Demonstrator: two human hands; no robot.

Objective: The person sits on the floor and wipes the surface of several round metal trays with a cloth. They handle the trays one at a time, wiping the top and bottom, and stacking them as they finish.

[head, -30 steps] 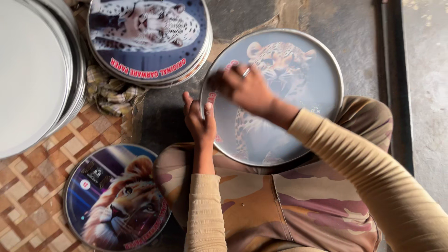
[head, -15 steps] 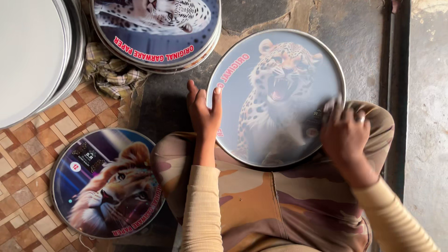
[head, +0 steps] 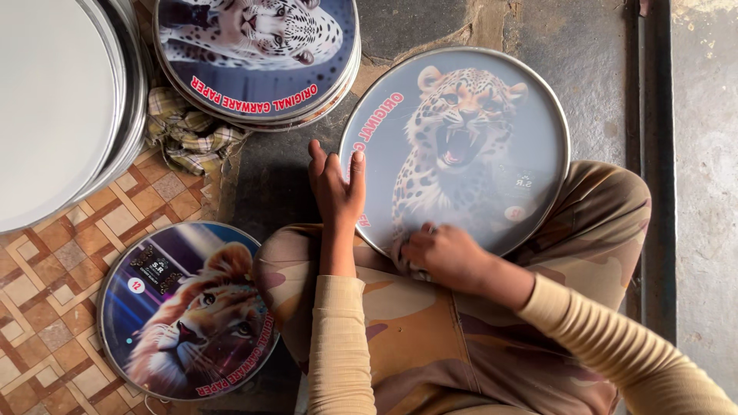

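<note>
A round, metal-rimmed drumhead printed with a roaring leopard [head: 461, 146] rests tilted across the person's lap, its lower edge on the camouflage-patterned trousers [head: 430, 338] and its upper edge out over the dark concrete floor [head: 538, 38]. The left hand [head: 336, 192] lies flat and unclenched against the drumhead's left rim, fingers straight and pointing away from the body, gripping nothing. The right hand [head: 442, 253] is curled at the lower rim, its fingertips pressed onto the printed skin near the edge; whether it pinches the rim cannot be told.

Three printed drumheads show their faces in all. The second, a round drumhead with a lion on a purple ground [head: 188, 311], lies flat on the patterned brown and cream floor tiles [head: 54, 307] just beside the left knee. The third, a snow-leopard drumhead on a blue ground [head: 257, 54], tops a short stack at the upper edge; how many lie under it cannot be counted. At the upper left stands a stack of plain white drumheads with metal rims [head: 54, 107], at least two rims showing. One crumpled checked cloth [head: 188, 138] lies between the two stacks.
</note>
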